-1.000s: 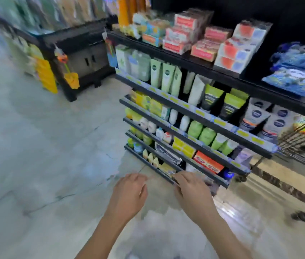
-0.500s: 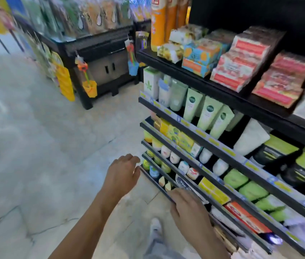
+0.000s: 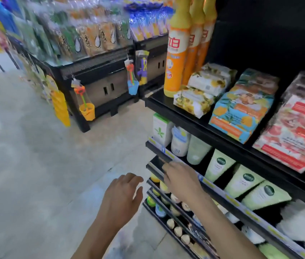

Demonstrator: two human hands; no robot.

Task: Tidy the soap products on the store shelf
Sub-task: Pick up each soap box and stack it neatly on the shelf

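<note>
Both hands hold nothing. The left hand (image 3: 121, 199) hangs over the floor (image 3: 35, 165) with its grip apart and fingers loose. The right hand (image 3: 182, 179) also has its grip apart. Its fingers are straight and reach the left end of a dark shelf rail (image 3: 153, 168), a little below a white box (image 3: 160, 129). I cannot tell if the fingertips touch the rail or only come close. A moment ago that hand was down low by the bottom rails. Now it is higher, and the head has come much nearer to the shelf. The soap packs sit above the hands on the top shelf (image 3: 157, 98): flower packs (image 3: 194, 101) beside tall orange bottles (image 3: 176, 53), then a blue and orange pack (image 3: 241, 113), then red packs (image 3: 297, 131). They look a bit crooked, and none has been moved yet. I think the person is getting close to start tidying them. The red packs are cut off at the right side. The right arm hides part of the low shelves with small bottles (image 3: 160, 211). The words on the packs are too blurry to read.
</note>
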